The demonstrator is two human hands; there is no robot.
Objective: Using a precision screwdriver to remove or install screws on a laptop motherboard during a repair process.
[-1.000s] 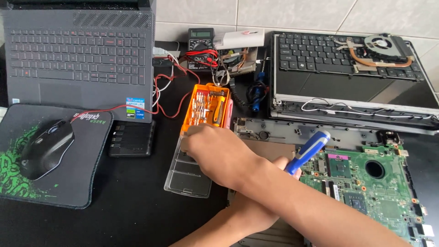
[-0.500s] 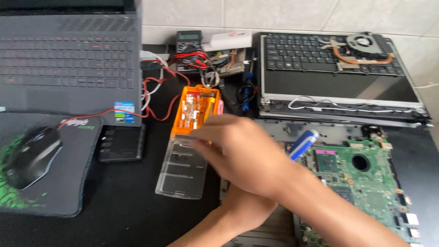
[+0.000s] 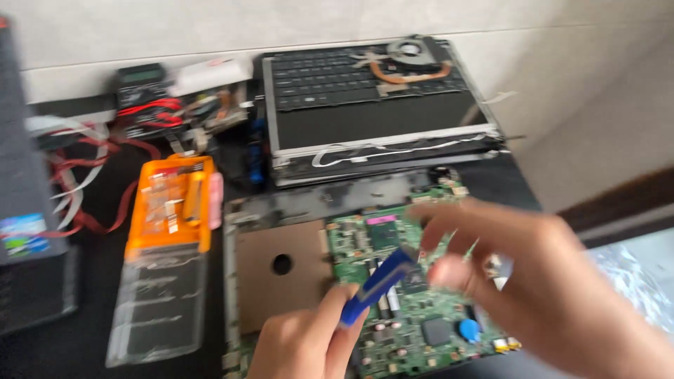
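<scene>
My left hand [image 3: 302,347] comes up from the bottom edge and grips a blue-handled screwdriver [image 3: 379,284], which points up and to the right over a green laptop motherboard [image 3: 365,238]. My right hand [image 3: 533,288] is blurred at the right. Its forefinger and thumb are curled close around the screwdriver's metal tip. I cannot make out whether anything small is pinched between them. An orange bit case [image 3: 168,210] with its clear lid [image 3: 154,302] folded open lies to the left, away from both hands.
The motherboard sits in an opened laptop base with a brown plate [image 3: 274,281]. Behind it lies a dismantled laptop [image 3: 365,119] with a fan and copper heat pipe. A multimeter [image 3: 140,81] with red leads stands at the back left. Another laptop's corner [image 3: 21,175] shows at the left edge.
My right hand has left the orange bit case and swung right to the screwdriver's tip. The view has panned right, so the mouse and mat have dropped out of sight.
</scene>
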